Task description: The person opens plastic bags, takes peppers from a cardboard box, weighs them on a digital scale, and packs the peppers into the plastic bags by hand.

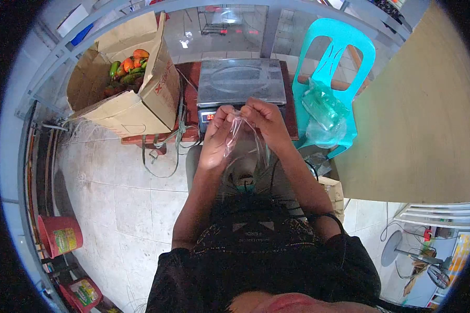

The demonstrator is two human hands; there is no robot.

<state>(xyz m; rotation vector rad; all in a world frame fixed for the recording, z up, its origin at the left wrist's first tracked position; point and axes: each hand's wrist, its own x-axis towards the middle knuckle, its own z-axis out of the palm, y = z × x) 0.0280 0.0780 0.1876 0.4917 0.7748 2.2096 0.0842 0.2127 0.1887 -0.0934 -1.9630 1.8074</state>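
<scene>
Both hands pinch the top edge of a clear plastic bag [234, 136], which hangs down between them. My left hand [218, 134] has its fingers closed on the bag's left side. Close beside it, my right hand [265, 122] grips the bag's other side, fingers bent together. Just beyond the hands is a scale [240, 81] with a flat metal plate and a lit red display, partly covered by my left hand. The scale rests on a reddish-brown table [189, 73].
An open cardboard box [128, 112] holding red and green peppers [128, 67] stands at the left. On the right, a turquoise chair [344, 41] bears green and clear plastic bags [324, 107], beside a wooden board [412, 120]. Red containers [60, 235] sit at lower left.
</scene>
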